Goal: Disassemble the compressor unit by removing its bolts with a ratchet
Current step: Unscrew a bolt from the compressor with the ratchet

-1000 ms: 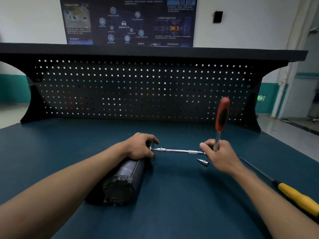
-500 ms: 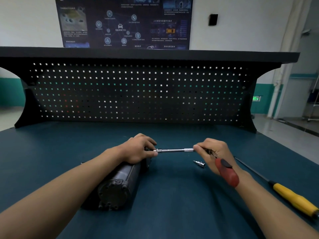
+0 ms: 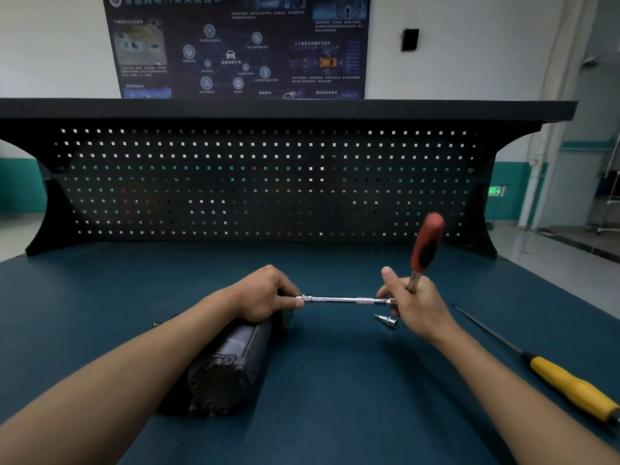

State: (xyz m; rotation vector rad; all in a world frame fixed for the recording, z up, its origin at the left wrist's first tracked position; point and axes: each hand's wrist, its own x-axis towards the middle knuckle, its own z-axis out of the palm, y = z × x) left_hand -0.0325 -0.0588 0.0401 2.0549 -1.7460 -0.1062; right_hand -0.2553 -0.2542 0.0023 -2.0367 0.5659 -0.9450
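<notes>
Compressor [image 3: 231,364] laid on side at lower centre of frame, on tabletop [image 3: 335,397]. Far end covered by left hand [image 3: 265,293]; fingers curled over it, fingertips touching left end of extension [image 3: 342,299]. Ratchet [image 3: 426,246] gripped at centre right by right hand [image 3: 412,303]; fingers wrapped round shank, thumb raised, red handle pointed up. Socket [image 3: 387,319] seen just below right hand. Screwdriver [image 3: 570,385] laid at lower right.
</notes>
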